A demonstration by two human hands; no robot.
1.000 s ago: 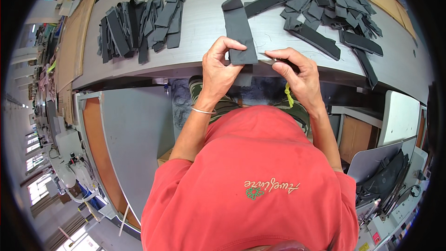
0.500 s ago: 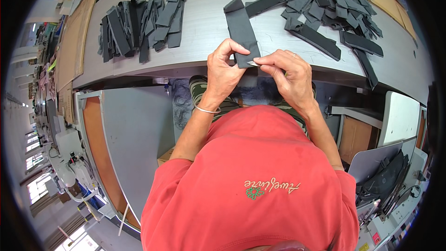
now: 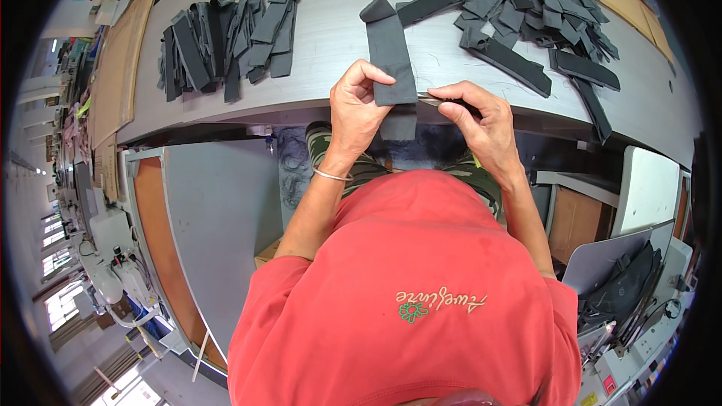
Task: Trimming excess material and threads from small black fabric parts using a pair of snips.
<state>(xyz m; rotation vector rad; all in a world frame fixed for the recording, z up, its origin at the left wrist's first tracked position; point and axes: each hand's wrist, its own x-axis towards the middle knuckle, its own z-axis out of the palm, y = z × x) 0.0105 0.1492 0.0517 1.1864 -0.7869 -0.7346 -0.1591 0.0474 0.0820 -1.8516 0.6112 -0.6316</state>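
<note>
A: Where did your work sit?
B: Dark grey fabric strip (image 3: 389,41) at the table's (image 3: 331,30) near edge; your left hand (image 3: 357,105) pinched it by its lower end, your right hand (image 3: 485,124) gripped a small metal-tipped tool (image 3: 430,99) close beside its edge
A: Progress?
B: One piece seemingly mid-work; a rough row of strips (image 3: 194,53) lay left, a looser heap (image 3: 519,11) right; which were done, which left, I couldn't tell
</note>
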